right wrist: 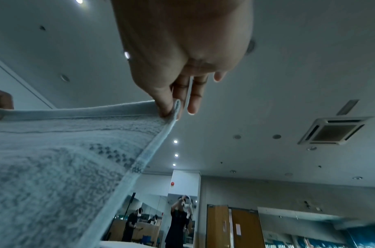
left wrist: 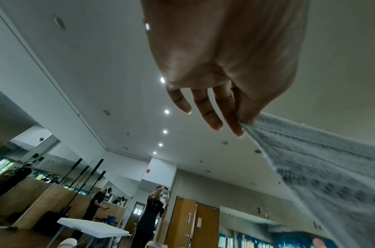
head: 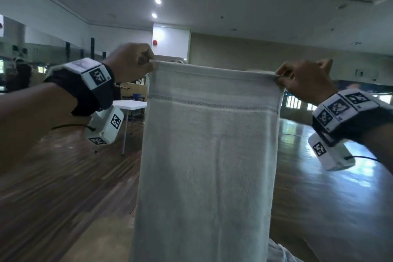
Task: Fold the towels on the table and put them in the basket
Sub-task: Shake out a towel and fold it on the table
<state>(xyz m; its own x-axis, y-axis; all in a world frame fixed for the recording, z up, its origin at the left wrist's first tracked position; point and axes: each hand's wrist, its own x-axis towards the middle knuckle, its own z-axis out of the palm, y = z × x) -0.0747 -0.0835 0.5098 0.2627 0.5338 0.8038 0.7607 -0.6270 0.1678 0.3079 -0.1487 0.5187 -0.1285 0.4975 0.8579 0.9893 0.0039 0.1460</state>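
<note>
A pale towel (head: 208, 155) with a thin woven stripe hangs full length in front of me, held up by its top edge. My left hand (head: 136, 64) pinches its top left corner, and in the left wrist view the left hand (left wrist: 241, 124) pinches the towel (left wrist: 322, 167) between thumb and finger. My right hand (head: 297, 81) pinches the top right corner, and the right wrist view shows the right hand (right wrist: 171, 109) with thumb and finger clamped on the towel (right wrist: 65, 159) hem. The basket and the work table are out of view.
A white folding table (head: 129, 105) stands on the wooden floor (head: 63, 187) behind my left arm. Mirrors on the left wall and wooden doors (left wrist: 195, 223) lie further back. Other people (left wrist: 95, 206) stand by a wooden counter far off.
</note>
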